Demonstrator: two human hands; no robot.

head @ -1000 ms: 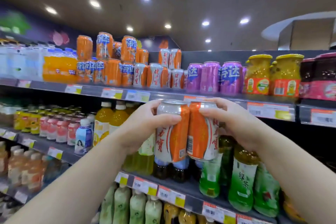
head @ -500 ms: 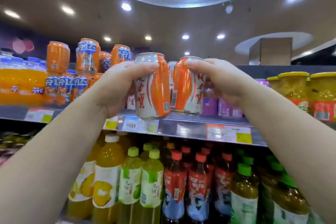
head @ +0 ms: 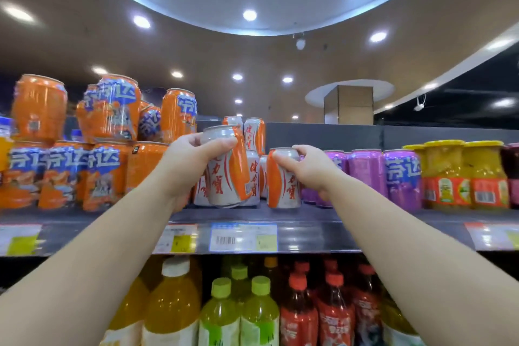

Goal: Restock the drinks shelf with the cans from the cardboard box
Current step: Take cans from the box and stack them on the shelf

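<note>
My left hand grips an orange-and-white can, held slightly tilted just above the top shelf. My right hand holds a second orange-and-white can by its top; that can stands upright on the shelf, right of the first. Behind them stand more cans of the same kind, some stacked two high. The cardboard box is out of view.
Orange soda cans are stacked two high on the left, purple cans and yellow-lidded jars on the right. Price tags line the shelf edge. Bottles of yellow, green and red drinks fill the shelf below.
Both hands have moved forward to the top shelf. The right can has come down onto the shelf board. The left can has drawn close to the stacked cans. The cans have moved apart.
</note>
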